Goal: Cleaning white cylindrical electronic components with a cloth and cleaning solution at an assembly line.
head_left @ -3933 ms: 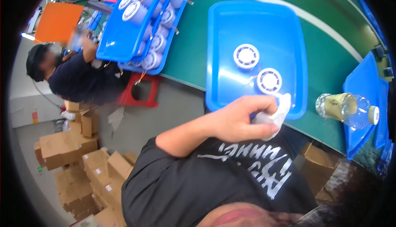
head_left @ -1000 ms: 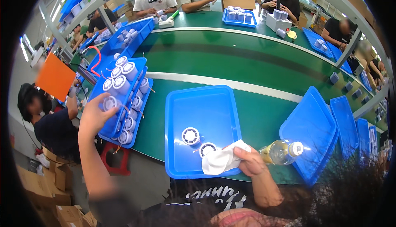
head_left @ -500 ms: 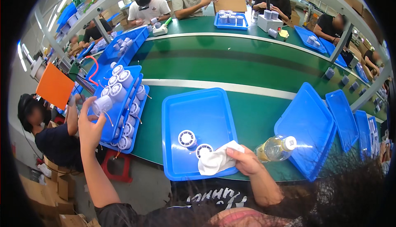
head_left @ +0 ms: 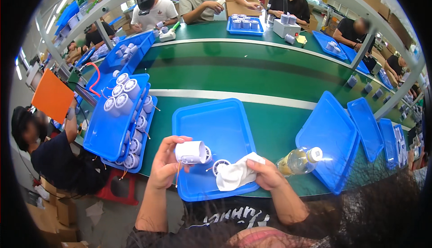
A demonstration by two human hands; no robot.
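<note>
My left hand [head_left: 163, 164] is closed around a white plastic cylinder [head_left: 190, 152] with thin wires hanging from it. The cylinder is tilted on its side above the left part of a blue tray [head_left: 198, 119]. In that tray stand two similar slotted white housings: one [head_left: 208, 154] is partly hidden behind the held cylinder, and the other, a white housing [head_left: 220, 166], is partly covered by a white cloth [head_left: 234, 177]. My right hand [head_left: 268, 174] pinches this bunched cloth over the tray's near right side.
At the left, stacked blue trays [head_left: 101, 133] hold several white cylinders with loose wires. A clear bottle [head_left: 294, 161] with a white cap stands right of my right hand. More blue trays [head_left: 330, 131] lie beyond it. People work across the green bench [head_left: 207, 72].
My left hand has brought the cylinder from the stacked trays at the left over to the middle tray. My right hand keeps the cloth in about the same place.
</note>
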